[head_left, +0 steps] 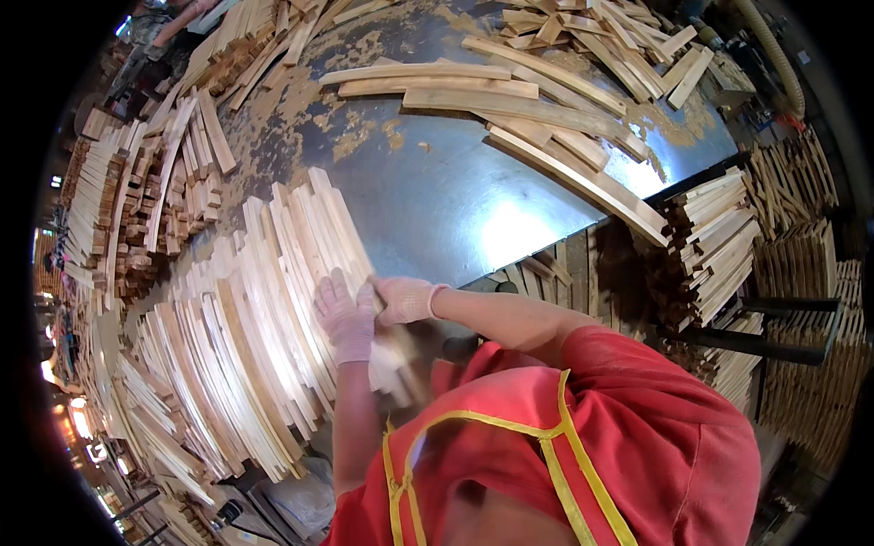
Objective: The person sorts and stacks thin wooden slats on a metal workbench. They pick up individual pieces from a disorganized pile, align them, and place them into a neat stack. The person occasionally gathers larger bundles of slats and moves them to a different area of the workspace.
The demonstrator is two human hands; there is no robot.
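See left hand (pixel 348 320) open, fingers lightly spread on pale slats (pixel 264 309), rowed at near-left side of tabletop (pixel 437 214). Cannot tell hold of right hand (pixel 403 300), blurred, part-curled at row's right edge. Probably best: press evenly, keep edges snug.

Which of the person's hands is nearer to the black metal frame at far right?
The right hand: it is at the right edge of the light wood strips, well left of the frame. The left hand lies on the strips, farther left.
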